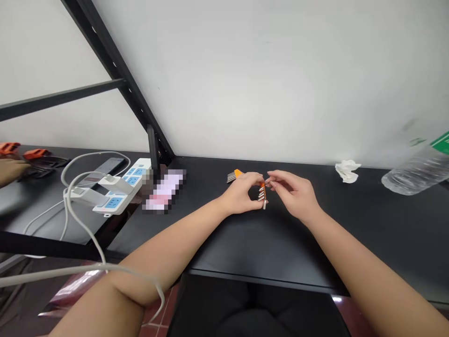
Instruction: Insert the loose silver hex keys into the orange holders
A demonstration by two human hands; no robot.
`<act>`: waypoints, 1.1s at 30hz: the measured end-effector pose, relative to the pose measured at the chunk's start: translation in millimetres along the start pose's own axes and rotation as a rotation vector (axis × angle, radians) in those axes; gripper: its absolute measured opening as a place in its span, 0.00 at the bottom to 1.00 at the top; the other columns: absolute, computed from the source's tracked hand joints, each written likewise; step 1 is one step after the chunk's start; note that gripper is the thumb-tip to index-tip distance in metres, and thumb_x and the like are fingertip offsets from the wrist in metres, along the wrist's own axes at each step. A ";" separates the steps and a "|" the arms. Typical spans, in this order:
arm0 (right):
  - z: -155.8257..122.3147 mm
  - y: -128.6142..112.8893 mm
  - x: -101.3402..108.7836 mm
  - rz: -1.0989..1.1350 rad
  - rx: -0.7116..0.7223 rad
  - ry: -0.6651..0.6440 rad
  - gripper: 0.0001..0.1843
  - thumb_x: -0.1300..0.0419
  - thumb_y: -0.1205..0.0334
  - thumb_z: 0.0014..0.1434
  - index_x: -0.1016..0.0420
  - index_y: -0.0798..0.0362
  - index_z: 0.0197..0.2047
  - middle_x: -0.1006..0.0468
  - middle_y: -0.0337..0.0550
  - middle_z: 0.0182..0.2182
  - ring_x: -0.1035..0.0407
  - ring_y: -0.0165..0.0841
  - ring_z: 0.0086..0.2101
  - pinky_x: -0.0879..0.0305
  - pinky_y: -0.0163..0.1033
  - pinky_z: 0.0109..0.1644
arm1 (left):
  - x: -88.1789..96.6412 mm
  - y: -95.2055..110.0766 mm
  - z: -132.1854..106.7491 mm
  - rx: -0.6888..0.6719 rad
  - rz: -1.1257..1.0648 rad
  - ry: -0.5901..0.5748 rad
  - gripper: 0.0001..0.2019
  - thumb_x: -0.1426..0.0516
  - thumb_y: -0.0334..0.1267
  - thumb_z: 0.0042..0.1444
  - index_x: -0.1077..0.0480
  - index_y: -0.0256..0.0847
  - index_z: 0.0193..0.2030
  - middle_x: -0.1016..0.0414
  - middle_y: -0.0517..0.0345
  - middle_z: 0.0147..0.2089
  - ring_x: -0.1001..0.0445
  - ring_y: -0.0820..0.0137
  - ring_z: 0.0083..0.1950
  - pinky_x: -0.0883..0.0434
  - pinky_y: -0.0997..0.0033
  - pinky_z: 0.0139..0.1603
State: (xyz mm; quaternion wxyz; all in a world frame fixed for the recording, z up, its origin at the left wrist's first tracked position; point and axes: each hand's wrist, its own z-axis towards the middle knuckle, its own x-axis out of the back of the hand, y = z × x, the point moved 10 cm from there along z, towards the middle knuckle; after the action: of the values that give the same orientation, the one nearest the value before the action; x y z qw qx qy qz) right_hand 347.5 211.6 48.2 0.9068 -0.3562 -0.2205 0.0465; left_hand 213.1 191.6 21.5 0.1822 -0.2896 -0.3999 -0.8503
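Observation:
My left hand (242, 194) is closed around an orange holder (264, 189) with several short silver metal rods sticking out of it, like the ends of hex keys. The holder stands roughly upright between thumb and fingers, just above the black table (242, 243). At its upper end, my right hand (293, 192) pinches with thumb and forefinger; a small thin piece seems to be there, too small to name. Behind my left hand lies another orange piece (238, 173) with several thin metal rods (231, 177), partly hidden by the fingers.
A blurred-out phone-like rectangle (164, 189) lies left of my arm. Beyond the black frame post (119, 70) are a power strip (122, 187), white cables, a phone (108, 168), orange holders (37, 153) and another person's hand (12, 171). Crumpled tissue (347, 171) and a plastic bottle (417, 171) are right.

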 end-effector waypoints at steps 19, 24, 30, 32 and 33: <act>-3.0 -26.6 -7.8 -0.351 0.274 -0.043 0.15 0.43 0.69 0.68 0.24 0.47 0.55 0.17 0.40 0.46 0.20 0.33 0.42 0.22 0.38 0.46 | -1.1 -2.0 -0.3 0.033 0.053 -0.016 0.26 0.32 0.36 0.46 0.30 0.43 0.53 0.26 0.49 0.57 0.26 0.56 0.59 0.29 0.50 0.63; -2.5 -33.6 -9.9 -0.375 0.325 -0.038 0.16 0.44 0.70 0.68 0.24 0.47 0.55 0.17 0.41 0.47 0.20 0.33 0.43 0.22 0.38 0.47 | -1.5 -0.3 0.0 0.032 0.057 -0.022 0.27 0.31 0.37 0.46 0.30 0.43 0.54 0.26 0.50 0.57 0.26 0.56 0.60 0.29 0.51 0.63; -1.3 -29.6 -6.0 -0.314 0.259 -0.012 0.14 0.43 0.69 0.68 0.24 0.48 0.54 0.17 0.41 0.44 0.20 0.33 0.41 0.22 0.38 0.45 | -1.6 0.5 -0.1 0.021 0.067 -0.015 0.27 0.31 0.36 0.46 0.30 0.42 0.53 0.26 0.49 0.58 0.26 0.57 0.60 0.28 0.53 0.63; -1.5 -27.8 -6.0 -0.308 0.244 -0.017 0.13 0.43 0.68 0.68 0.24 0.48 0.53 0.17 0.41 0.44 0.21 0.33 0.41 0.22 0.38 0.45 | -1.6 0.3 -0.5 0.016 0.074 -0.011 0.26 0.31 0.37 0.45 0.30 0.43 0.53 0.26 0.49 0.58 0.26 0.57 0.60 0.29 0.53 0.63; -1.7 -27.2 -6.3 -0.308 0.241 -0.022 0.13 0.43 0.68 0.68 0.24 0.48 0.53 0.17 0.41 0.44 0.21 0.33 0.41 0.23 0.38 0.45 | -1.7 0.4 -0.7 0.012 0.075 -0.010 0.26 0.31 0.37 0.45 0.30 0.43 0.53 0.25 0.49 0.58 0.26 0.57 0.60 0.29 0.53 0.63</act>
State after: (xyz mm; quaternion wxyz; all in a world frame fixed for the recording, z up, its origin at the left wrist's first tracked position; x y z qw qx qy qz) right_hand 340.6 188.8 62.9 0.9368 -0.2069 -0.2749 -0.0630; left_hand 214.4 190.9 20.4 0.2134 -0.3075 -0.3946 -0.8391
